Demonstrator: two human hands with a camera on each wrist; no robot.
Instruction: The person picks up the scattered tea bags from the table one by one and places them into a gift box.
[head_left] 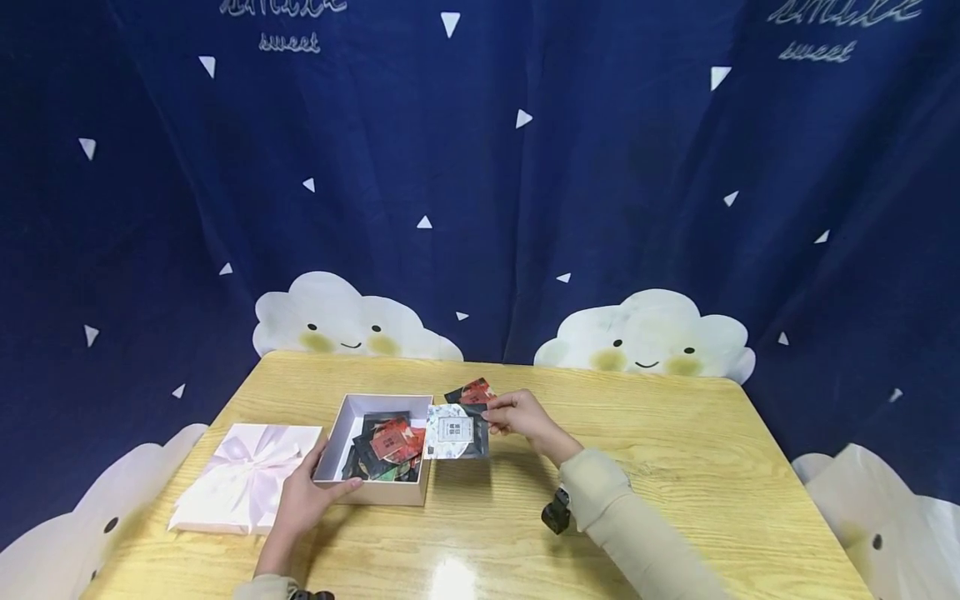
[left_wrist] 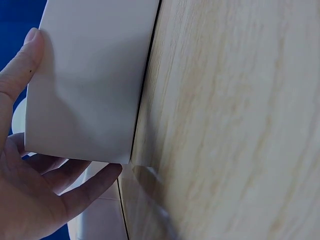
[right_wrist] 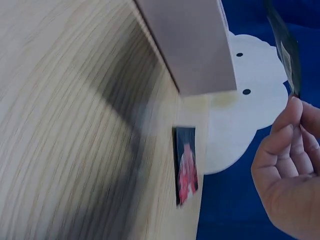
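Note:
My right hand (head_left: 527, 419) pinches the right edge of a black-and-white tea packet (head_left: 454, 435), held in the air beside the upper right side of an open white box (head_left: 386, 493). Seen in the right wrist view, the raised packet (right_wrist: 286, 50) is nearly edge-on between thumb and fingers. Inside the box lie several black packets and a red-printed packet (head_left: 393, 442) on top. With my left hand (head_left: 300, 500) I hold the box's near left corner, the thumb along its front wall and the fingers by its left side. The left wrist view shows this box corner (left_wrist: 90, 100) close up.
Behind the held packet, another red-and-black packet (head_left: 477, 391) lies on the wooden table (head_left: 660, 467). A white lid (head_left: 217, 492) with a pale ribbon bow rests left of the box. A dark blue curtain (head_left: 480, 167) hangs along the table's far edge.

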